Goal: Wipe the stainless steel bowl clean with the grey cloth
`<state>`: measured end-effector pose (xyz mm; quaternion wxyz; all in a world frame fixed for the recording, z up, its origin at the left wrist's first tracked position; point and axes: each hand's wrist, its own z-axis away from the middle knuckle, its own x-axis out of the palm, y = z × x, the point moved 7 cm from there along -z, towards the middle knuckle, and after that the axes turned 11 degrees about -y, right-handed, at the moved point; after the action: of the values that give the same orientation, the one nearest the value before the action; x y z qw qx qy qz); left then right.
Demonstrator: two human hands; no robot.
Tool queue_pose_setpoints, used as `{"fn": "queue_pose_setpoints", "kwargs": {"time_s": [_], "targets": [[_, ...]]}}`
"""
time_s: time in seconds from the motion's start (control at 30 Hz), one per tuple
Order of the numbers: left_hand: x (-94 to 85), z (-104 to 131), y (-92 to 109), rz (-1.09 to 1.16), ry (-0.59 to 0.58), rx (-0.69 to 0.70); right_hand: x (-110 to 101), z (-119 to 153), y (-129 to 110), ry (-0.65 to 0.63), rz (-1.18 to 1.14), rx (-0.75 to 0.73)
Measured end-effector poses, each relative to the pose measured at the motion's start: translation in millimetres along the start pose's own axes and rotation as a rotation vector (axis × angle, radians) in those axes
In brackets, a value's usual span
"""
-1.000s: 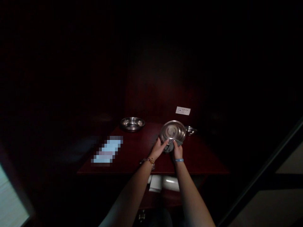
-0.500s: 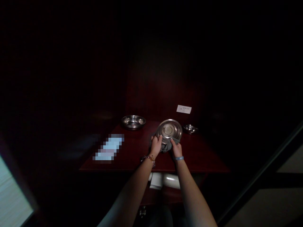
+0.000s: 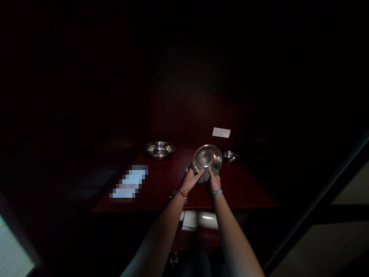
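Note:
A round stainless steel bowl (image 3: 205, 157) is held up over the dark red table, tilted so that a broad round face shows. My left hand (image 3: 192, 179) grips its lower left rim, the thumb lying along the near edge. At the lower right, my right hand (image 3: 215, 181) pinches the rim through a grey cloth (image 3: 204, 176). The cloth bunches at the near rim between both hands. Fingers under the bowl are hidden.
The table (image 3: 161, 184) bears a wide steel bowl (image 3: 160, 150) at back left and a small steel bowl (image 3: 230, 156) at right. A pixelated bright patch (image 3: 129, 182) lies at left. A white socket plate (image 3: 221, 132) is on the back wall; a white roll (image 3: 208, 220) lies underneath.
The held bowl has turned and tilted slightly in my hands. My left thumb has shifted right along the rim, toward the cloth. The whole view has drifted a little.

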<state>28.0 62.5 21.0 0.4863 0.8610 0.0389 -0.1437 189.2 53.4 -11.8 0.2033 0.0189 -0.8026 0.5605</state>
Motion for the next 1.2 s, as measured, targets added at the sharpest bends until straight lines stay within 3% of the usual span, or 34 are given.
{"fn": "queue_pose_setpoints", "kwargs": {"time_s": [0.27, 0.43, 0.63, 0.87, 0.93, 1.1, 1.2], "targets": [[4.5, -2.4, 0.7, -0.098, -0.072, -0.001, 0.1, -3.0, -1.9, -0.007, 0.008, -0.051], [3.0, -6.7, -3.8, -0.052, -0.032, 0.010, 2.5, -5.1, -3.4, -0.011, 0.012, -0.062], [-11.0, -7.1, -14.0, 0.075, 0.160, -0.060, 2.9, -6.0, 0.2, -0.009, -0.058, -0.046], [-25.6, -1.1, -4.6, 0.286, 0.296, 0.049, 7.4, -2.2, -1.3, -0.079, 0.068, -0.024], [-21.2, -1.5, -5.2, 0.317, 0.250, 0.033, 5.8, -0.6, -2.6, -0.072, 0.091, -0.030], [0.7, -2.6, -0.5, 0.328, -0.037, 0.040, 1.8, 2.7, -3.3, -0.029, 0.120, -0.023], [-0.2, 0.0, 2.0, 0.240, -0.046, 0.032, 1.6, 5.7, -5.3, 0.007, 0.159, -0.035]]}}
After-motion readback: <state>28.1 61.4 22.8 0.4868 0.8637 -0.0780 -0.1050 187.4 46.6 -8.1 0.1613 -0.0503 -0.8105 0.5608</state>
